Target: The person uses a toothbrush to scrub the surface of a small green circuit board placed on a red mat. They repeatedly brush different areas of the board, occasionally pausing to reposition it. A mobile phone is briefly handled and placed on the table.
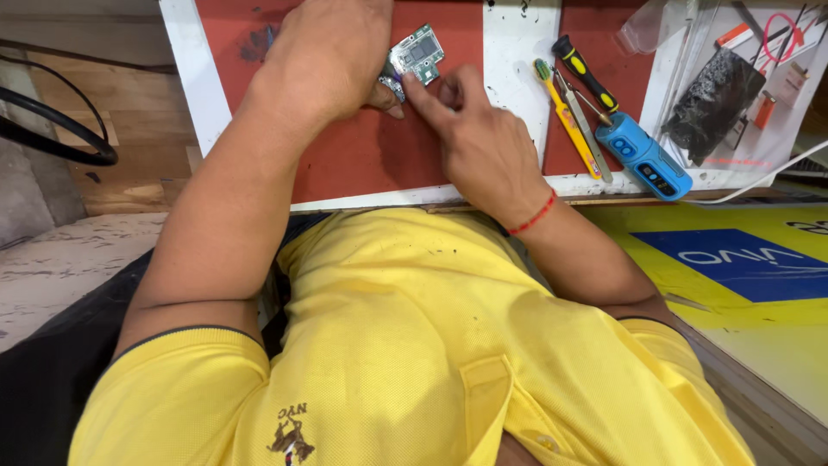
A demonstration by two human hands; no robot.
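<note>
green circuit board (pixel 417 53) on red mat (pixel 362 151), yellow shirt (pixel 405 345), red wrist thread (pixel 533 216), blue tool (pixel 645 157)

Single view only: the head-worn camera looks steeply down the wearer's own front, so the yellow shirt (pixel 405 345) fills the lower half of the frame, close to the lens, and both forearms run upward away from it. It faces forward and down onto the red work mat (pixel 362 155) at the top edge, which lies near but farther off than the chest, and the upper frame border cuts the mat and the left hand (pixel 332 56). To the right the view takes in a yellow-and-blue surface (pixel 733 259), to the left a wooden floor area (pixel 129 112); no second view overlaps it.
</note>
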